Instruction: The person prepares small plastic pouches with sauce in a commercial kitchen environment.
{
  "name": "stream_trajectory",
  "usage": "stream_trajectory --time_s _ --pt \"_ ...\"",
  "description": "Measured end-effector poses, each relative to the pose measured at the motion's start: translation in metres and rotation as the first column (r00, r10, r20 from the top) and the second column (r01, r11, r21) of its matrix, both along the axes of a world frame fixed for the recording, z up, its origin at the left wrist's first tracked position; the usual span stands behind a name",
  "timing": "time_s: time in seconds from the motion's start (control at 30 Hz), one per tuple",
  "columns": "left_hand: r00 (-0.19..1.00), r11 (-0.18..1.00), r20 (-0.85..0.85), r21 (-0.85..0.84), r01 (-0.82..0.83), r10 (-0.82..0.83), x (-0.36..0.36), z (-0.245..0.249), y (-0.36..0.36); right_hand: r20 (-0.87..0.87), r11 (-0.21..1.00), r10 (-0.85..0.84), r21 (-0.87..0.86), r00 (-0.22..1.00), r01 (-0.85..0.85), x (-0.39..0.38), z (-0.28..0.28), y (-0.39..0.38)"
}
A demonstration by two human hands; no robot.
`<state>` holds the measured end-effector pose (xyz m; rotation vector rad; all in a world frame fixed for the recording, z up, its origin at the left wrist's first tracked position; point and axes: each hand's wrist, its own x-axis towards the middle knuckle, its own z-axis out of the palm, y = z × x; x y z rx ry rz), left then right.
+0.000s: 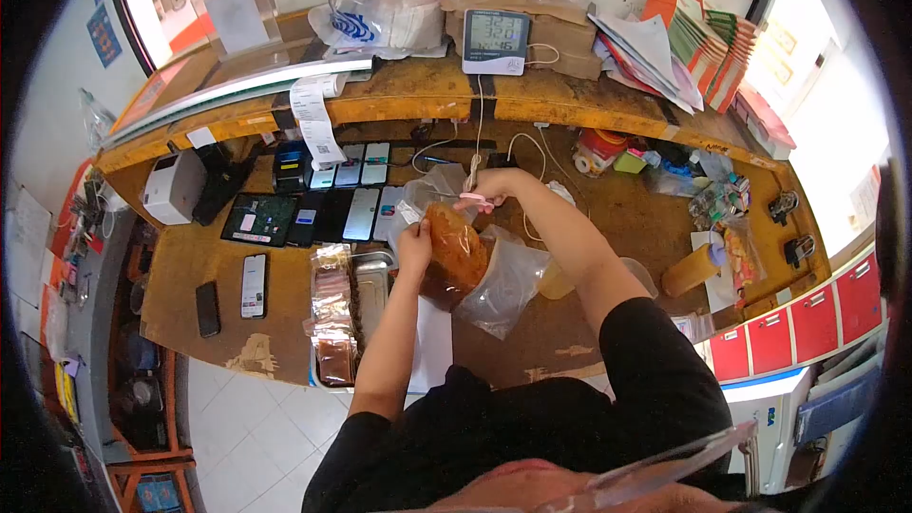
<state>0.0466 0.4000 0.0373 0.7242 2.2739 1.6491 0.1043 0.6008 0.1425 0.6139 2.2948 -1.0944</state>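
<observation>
A clear plastic bag of orange-brown sauce (pixel 454 252) stands upright at the middle of the wooden desk. My left hand (pixel 413 247) is closed on the bag's left side near its top. At the bag's upper edge, my right hand (pixel 496 186) grips a pair of scissors with pink handles (pixel 475 201). Whether the blades touch the plastic is hard to make out. Just right of the bag is a clear, empty-looking plastic bag (pixel 503 290). A tray holding small sealed sauce sachets (pixel 332 309) lies left of my left forearm.
Several phones (pixel 361 214) and a receipt printer (pixel 290 168) stand at the back left. Nearer the front left are two more phones, one lit (pixel 254 285). A bottle of yellowish sauce (pixel 692 271) stands at right. Above runs a shelf (pixel 418 85) with a digital thermometer clock (pixel 495 41).
</observation>
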Motion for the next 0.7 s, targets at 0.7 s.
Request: stream_trajectory --time_s 0.7 --pt "0.842 0.866 -0.371 0.161 0.474 -0.392 0.158 0.150 -0.144 -0.445 0.711 -0.248 0.520 0.861 0.474 0.304 -0.156 -0.155"
